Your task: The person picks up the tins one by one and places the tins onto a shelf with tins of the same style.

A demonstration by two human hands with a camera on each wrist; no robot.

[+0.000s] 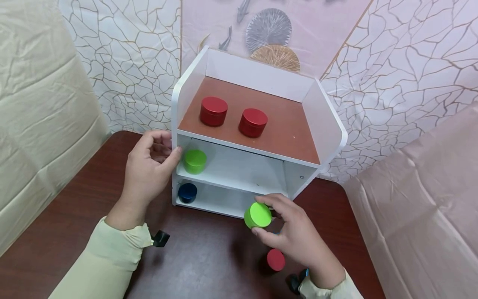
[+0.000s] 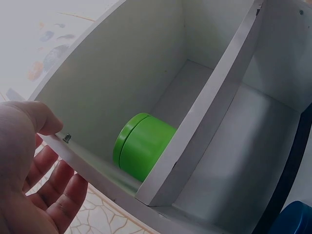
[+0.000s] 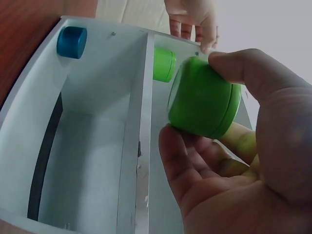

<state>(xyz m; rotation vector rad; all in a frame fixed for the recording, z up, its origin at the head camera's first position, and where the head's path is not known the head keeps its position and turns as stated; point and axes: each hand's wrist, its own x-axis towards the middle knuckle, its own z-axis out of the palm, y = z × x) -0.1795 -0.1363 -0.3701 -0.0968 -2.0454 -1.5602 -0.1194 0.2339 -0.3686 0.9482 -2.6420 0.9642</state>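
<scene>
My right hand (image 1: 295, 224) holds a round green tin (image 1: 258, 215) between thumb and fingers, in front of the shelf's lower right part. The right wrist view shows this green tin (image 3: 202, 100) tilted on its side in the grip. At the left, my left hand (image 1: 149, 166) grips the front edge of the white shelf's side panel (image 1: 174, 166), thumb on the edge and fingers outside. Beside that thumb, another green tin (image 2: 144, 146) sits on the middle shelf. Below it, a blue tin (image 1: 187, 193) stands at the left of the bottom shelf.
Two red tins (image 1: 214, 111) stand on the brown top board (image 1: 284, 133) of the shelf. Another red tin (image 1: 276, 260) is on the dark table (image 1: 194, 257) below my right hand. A sliver of blue shows behind that hand. Patterned cloth (image 1: 130, 62) hangs behind.
</scene>
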